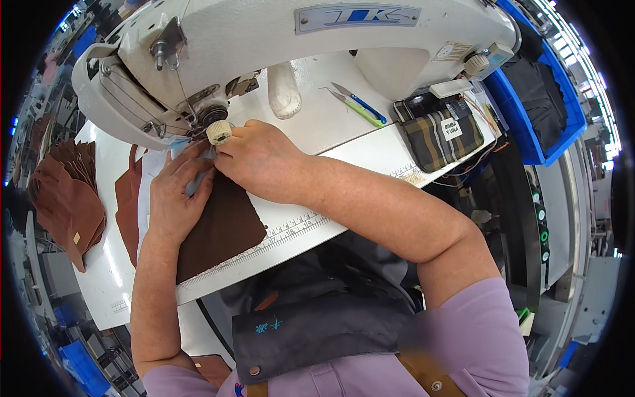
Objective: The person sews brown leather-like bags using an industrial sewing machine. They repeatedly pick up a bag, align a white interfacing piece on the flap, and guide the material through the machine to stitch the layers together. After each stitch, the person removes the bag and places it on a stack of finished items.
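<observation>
A white sewing machine (370, 36) spans the top of the view, with a ridged cream knob (219, 132) low on its head. My left hand (177, 195) lies on a dark brown fabric piece (221, 228) beneath the machine head. Its fingers reach forward and its thumb stands apart from them. A pale strip (197, 182) shows between that thumb and the fingers. Beside the knob, my right hand (261, 162) is closed with its fingertips pinched; what they hold is hidden. The needle area is mostly covered by the hands and the machine head.
Stacked reddish-brown fabric pieces (69, 198) sit at the left, and another brown piece (127, 195) lies near my left hand. Thread snips (359, 106) rest behind my right arm. Farther right are a plaid pouch (442, 140) and a blue bin (516, 112) holding dark cloth.
</observation>
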